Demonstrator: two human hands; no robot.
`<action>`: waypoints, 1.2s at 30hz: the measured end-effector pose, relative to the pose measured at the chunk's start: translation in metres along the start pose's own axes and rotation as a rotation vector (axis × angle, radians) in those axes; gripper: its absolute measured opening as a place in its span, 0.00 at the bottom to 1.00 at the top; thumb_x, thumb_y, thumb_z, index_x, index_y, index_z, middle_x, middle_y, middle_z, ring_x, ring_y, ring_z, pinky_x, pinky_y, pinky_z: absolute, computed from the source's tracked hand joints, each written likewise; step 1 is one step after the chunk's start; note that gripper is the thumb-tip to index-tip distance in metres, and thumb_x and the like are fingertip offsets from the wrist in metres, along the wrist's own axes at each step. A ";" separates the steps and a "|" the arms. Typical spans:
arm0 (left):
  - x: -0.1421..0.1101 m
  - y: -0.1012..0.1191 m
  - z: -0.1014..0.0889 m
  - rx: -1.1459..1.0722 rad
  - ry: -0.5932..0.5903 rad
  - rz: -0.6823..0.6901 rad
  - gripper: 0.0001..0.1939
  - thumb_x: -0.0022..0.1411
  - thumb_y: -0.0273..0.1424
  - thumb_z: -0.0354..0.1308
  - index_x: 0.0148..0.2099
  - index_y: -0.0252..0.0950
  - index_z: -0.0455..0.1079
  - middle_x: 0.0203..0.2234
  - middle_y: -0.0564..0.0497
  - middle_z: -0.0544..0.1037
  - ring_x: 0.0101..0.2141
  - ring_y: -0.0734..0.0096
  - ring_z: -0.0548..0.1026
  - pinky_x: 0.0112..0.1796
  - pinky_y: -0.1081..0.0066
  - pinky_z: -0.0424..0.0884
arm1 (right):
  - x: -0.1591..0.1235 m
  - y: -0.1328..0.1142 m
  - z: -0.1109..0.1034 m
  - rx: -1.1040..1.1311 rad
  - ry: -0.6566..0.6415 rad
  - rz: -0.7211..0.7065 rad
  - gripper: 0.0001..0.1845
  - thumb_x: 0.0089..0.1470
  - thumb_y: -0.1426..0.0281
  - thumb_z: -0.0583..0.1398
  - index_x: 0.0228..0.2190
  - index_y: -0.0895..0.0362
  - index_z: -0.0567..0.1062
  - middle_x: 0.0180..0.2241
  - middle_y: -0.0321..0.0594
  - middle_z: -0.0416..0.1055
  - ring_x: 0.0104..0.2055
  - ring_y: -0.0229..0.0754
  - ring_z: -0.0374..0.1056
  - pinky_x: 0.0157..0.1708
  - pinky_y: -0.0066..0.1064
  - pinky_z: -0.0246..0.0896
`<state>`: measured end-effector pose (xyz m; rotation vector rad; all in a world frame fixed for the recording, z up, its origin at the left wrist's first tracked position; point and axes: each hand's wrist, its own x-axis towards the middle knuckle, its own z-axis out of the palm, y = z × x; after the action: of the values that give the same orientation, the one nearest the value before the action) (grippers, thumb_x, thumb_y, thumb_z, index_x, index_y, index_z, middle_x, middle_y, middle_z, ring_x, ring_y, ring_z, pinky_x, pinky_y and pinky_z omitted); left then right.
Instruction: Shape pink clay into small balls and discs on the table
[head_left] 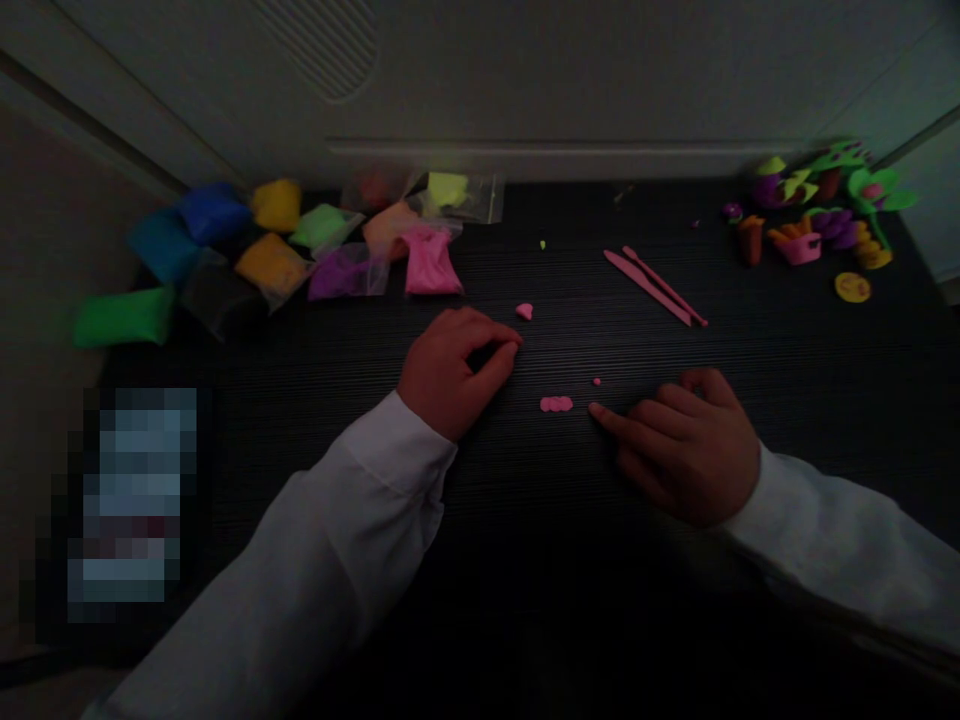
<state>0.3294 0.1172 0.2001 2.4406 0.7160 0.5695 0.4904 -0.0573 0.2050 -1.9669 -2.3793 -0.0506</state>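
Observation:
My left hand (pixel 459 372) rests over the dark tabletop with thumb and index finger pinched together; anything between the tips is too small to make out. Just beyond those fingertips lies a pink lump of clay (pixel 525 312). My right hand (pixel 686 445) has its index finger stretched out, the tip touching the table, while the other fingers curl loosely. Left of that fingertip is a short row of flat, overlapping pink clay discs (pixel 556 404). A tiny pink clay ball (pixel 597 381) sits slightly beyond the same fingertip.
Bags of coloured clay, including a pink bag (pixel 431 262) and a green one (pixel 124 317), line the back left. Two pink modelling tools (pixel 652 287) lie behind my right hand. Small clay figures (pixel 799 245) crowd the back right. A blurred-out screen (pixel 139 490) is at left.

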 end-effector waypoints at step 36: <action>-0.001 0.000 0.000 -0.009 0.013 0.029 0.10 0.53 0.31 0.49 0.34 0.34 0.70 0.30 0.51 0.72 0.33 0.72 0.68 0.37 0.69 0.64 | 0.001 -0.001 0.003 0.034 0.062 0.051 0.20 0.49 0.65 0.51 0.46 0.51 0.65 0.27 0.36 0.67 0.29 0.38 0.57 0.34 0.36 0.44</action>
<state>0.3288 0.1164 0.2000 2.4443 0.6830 0.5987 0.4892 -0.0568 0.2019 -1.9803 -2.2756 -0.0667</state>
